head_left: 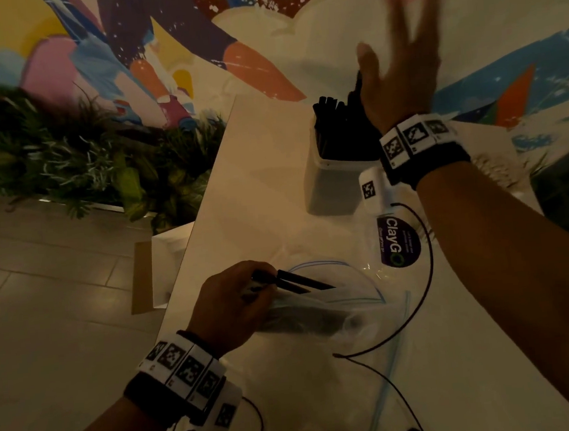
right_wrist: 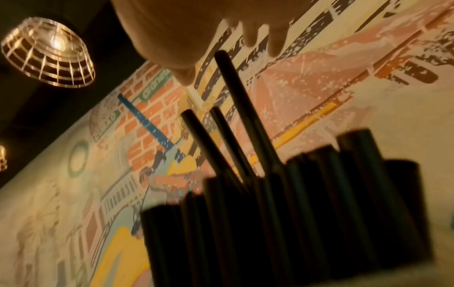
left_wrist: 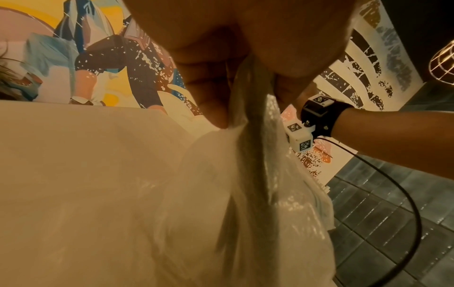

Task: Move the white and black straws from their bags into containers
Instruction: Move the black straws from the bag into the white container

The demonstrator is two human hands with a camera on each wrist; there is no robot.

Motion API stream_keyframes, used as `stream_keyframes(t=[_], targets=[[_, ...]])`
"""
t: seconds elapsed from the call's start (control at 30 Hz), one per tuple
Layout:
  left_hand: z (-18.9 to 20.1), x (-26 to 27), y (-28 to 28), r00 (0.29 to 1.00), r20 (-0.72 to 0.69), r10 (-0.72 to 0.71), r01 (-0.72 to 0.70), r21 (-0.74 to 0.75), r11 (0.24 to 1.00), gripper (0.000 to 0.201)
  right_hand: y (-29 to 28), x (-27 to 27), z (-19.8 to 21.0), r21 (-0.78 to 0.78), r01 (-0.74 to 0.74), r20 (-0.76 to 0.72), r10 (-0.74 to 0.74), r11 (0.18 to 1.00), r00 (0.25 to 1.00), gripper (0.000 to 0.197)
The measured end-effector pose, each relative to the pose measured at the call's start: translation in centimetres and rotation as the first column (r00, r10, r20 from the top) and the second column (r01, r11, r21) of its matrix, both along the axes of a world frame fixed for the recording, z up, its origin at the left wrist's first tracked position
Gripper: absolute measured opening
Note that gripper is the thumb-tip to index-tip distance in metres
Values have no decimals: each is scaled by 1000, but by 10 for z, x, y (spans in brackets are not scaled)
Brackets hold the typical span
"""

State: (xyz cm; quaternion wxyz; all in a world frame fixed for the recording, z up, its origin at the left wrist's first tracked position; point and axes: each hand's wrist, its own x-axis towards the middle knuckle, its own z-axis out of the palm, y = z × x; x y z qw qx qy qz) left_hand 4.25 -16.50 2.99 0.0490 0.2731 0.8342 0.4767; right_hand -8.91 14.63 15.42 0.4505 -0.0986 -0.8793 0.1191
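On the white table (head_left: 255,169) lies a clear zip bag (head_left: 339,310) holding dark straws. My left hand (head_left: 258,288) grips its near end, and two black straws (head_left: 304,281) stick out from under the fingers. In the left wrist view the fingers (left_wrist: 211,93) pinch the crumpled bag (left_wrist: 245,184). A white container (head_left: 332,183) farther back holds several upright black straws (head_left: 333,121). My right hand (head_left: 399,54) hovers above them, fingers spread, blurred and holding nothing. The right wrist view shows the black straws (right_wrist: 294,213) standing below the open fingers (right_wrist: 258,33).
A purple ClayGo label (head_left: 399,243) sits on clear plastic beside the container. Black cables (head_left: 429,271) loop across the table's near right. Plants (head_left: 65,159) line the floor left of the table, next to a brown and white box (head_left: 157,267). A painted mural wall stands behind.
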Motion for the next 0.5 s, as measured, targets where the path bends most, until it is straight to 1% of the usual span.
stream_keyframes(t=[0.03,0.07,0.1,0.13,0.17,0.2,0.23,0.27,0.3,0.33,0.37,0.4,0.43,0.47,0.5], targets=[[0,0,1,1000,-4,-5,5,0,1000,19,-2,-1,-9,44,-14,227,4,999,974,55],[1,-1,2,1000,-6,-9,9,-1,1000,19,-4,-1,-21,69,-38,457,3,997,889,57],[1,-1,2,1000,-6,-12,12,0,1000,18,-6,1,-32,111,-60,632,-24,992,775,60],[2,-1,2,1000,-4,-12,12,-1,1000,18,-8,4,-39,157,-70,720,-66,985,691,60],[2,-1,2,1000,-1,-12,12,-4,1000,18,-9,6,-42,188,-55,746,-106,981,657,57],[2,-1,1,1000,3,-12,12,-9,1000,18,-10,7,-40,200,-16,722,-137,980,679,56],[2,-1,1,1000,4,-13,13,-13,1000,19,-11,9,-35,167,29,632,-130,985,764,56],[1,-1,0,1000,5,-16,16,-16,1000,20,-14,14,-28,93,39,476,-79,995,876,56],[2,0,0,1000,7,-15,15,-16,1000,21,-18,22,-19,0,-26,269,25,1000,963,53],[3,0,0,1000,11,-9,9,-15,1000,21,-26,35,-11,-116,-137,104,149,984,983,44],[5,1,0,1000,21,-3,3,-10,1000,22,-38,51,-3,-249,-262,59,284,932,957,31],[6,1,1,999,39,-1,1,-1,1000,24,-53,70,-1,-391,-335,146,418,857,897,19],[7,1,1,998,66,-9,8,13,1000,29,-67,90,-6,-508,-340,330,543,792,772,11],[7,1,0,995,94,-24,21,30,999,33,-78,110,-18,-537,-305,554,601,787,576,11],[7,0,0,993,113,-41,36,44,998,36,-85,127,-34,-488,-281,739,563,826,371,18]])
